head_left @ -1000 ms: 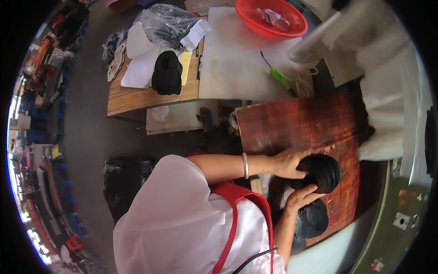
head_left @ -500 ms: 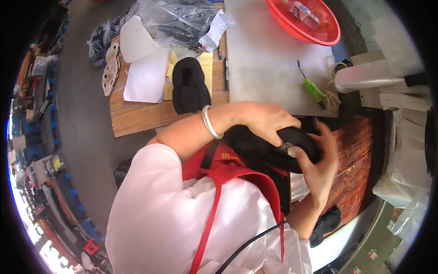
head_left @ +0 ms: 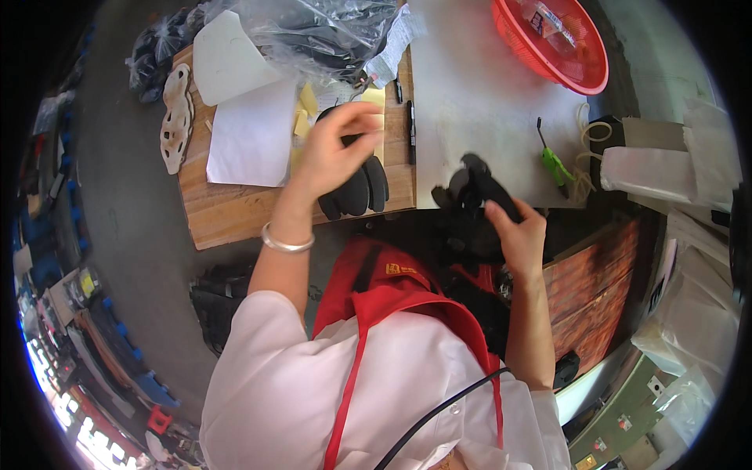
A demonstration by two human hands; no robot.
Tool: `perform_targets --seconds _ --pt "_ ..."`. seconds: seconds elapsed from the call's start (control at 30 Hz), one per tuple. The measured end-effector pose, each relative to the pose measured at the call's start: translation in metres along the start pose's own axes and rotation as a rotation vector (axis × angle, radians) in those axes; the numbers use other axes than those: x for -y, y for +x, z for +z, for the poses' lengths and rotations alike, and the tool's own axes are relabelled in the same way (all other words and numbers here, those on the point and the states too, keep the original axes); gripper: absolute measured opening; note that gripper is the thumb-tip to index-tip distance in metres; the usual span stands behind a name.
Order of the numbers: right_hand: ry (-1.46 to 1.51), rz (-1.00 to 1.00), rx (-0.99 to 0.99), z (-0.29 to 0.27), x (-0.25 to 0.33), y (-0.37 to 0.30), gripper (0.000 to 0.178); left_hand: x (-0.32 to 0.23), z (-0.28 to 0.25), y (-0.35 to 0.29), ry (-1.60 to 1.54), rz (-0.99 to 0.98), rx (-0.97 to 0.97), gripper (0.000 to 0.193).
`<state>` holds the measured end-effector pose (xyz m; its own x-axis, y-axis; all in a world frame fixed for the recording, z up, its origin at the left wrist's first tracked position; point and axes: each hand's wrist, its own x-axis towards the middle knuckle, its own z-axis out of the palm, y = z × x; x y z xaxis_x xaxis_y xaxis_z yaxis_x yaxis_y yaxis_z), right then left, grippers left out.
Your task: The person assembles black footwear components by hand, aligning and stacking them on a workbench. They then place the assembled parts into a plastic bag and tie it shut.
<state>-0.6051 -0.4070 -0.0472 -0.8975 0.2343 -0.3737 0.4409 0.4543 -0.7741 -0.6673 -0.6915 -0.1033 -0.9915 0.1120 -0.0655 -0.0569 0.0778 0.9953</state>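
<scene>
My left hand [head_left: 337,149], a silver bangle on its wrist, is over the wooden tabletop with fingers stretched and thumb apart, holding nothing visible. Partly hidden below it lie black sole-shaped pads [head_left: 347,193]. My right hand [head_left: 521,235] grips a black lobed piece [head_left: 474,192] near the front edge of the pale metal sheet. Thumb and fingers close on its right side; the piece is dark and slightly blurred, so its exact kind cannot be made out.
White paper [head_left: 249,141], yellow slips [head_left: 304,113], black markers [head_left: 411,133] and a plastic bag [head_left: 313,35] lie on the table. Farther right are a red basket [head_left: 560,51] holding a bottle, a green-handled tool [head_left: 556,164] and cord [head_left: 582,184]. Wrapped white packages [head_left: 650,172] stand right.
My left hand has let go of the black piece and moved left over the black pads. My right hand keeps the piece, which now shows farther left. The view has shifted slightly.
</scene>
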Motion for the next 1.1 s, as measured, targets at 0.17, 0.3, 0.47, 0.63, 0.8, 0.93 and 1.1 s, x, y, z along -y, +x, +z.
perform_targets --seconds 0.17,0.3,0.47,0.63,0.8,0.93,1.1 --pt "0.413 -0.094 -0.050 0.040 0.005 0.039 0.034 0.014 -0.043 -0.033 0.284 -0.009 0.009 0.031" --pt "0.789 -0.026 0.089 0.101 -0.028 0.075 0.036 0.020 -0.044 -0.053 0.305 -0.092 -0.008 0.030" --pt "0.932 0.487 0.133 0.161 -0.099 0.067 0.043 0.019 -0.041 -0.063 0.414 -0.064 0.019 0.028" --pt "0.545 0.409 0.115 0.168 -0.113 0.046 0.048 0.013 -0.045 -0.056 0.481 -0.036 0.003 0.025" --pt "-0.367 0.175 0.054 0.136 -0.099 0.024 0.062 0.006 -0.032 -0.040 0.644 0.148 0.007 0.023" --pt "-0.297 -0.059 0.123 0.080 -0.118 -0.027 0.038 -0.002 0.012 -0.023 0.575 0.314 0.092 0.016" --pt "0.012 -0.127 -0.161 0.021 -0.152 -0.152 0.033 -0.021 0.118 -0.028 0.514 0.463 0.436 0.017"
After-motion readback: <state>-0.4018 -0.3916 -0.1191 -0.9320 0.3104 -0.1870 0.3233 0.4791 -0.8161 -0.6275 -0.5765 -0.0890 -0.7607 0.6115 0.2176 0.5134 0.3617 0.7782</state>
